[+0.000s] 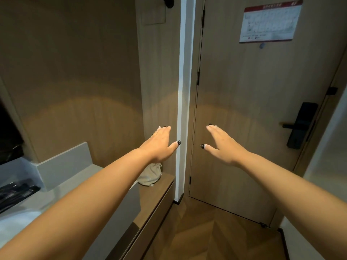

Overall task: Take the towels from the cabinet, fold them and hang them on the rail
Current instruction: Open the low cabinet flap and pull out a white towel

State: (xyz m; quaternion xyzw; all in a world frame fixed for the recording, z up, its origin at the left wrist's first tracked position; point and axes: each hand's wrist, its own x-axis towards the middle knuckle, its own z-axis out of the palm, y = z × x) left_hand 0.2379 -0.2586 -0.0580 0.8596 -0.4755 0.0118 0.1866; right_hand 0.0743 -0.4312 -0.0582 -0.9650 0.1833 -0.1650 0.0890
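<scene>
Both my arms reach forward, palms down. My left hand [161,142] and right hand [221,145] are flat, fingers straight, holding nothing, well apart. A crumpled pale towel [151,175] lies on the wooden ledge [159,194] below my left wrist. Door [253,109] ahead, black handle [300,125].

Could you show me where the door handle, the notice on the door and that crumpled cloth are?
door handle [288,125]: head view, on the horizontal lever.
notice [270,22]: head view, middle of the sheet.
crumpled cloth [150,176]: head view, on its folds below the left wrist.
</scene>
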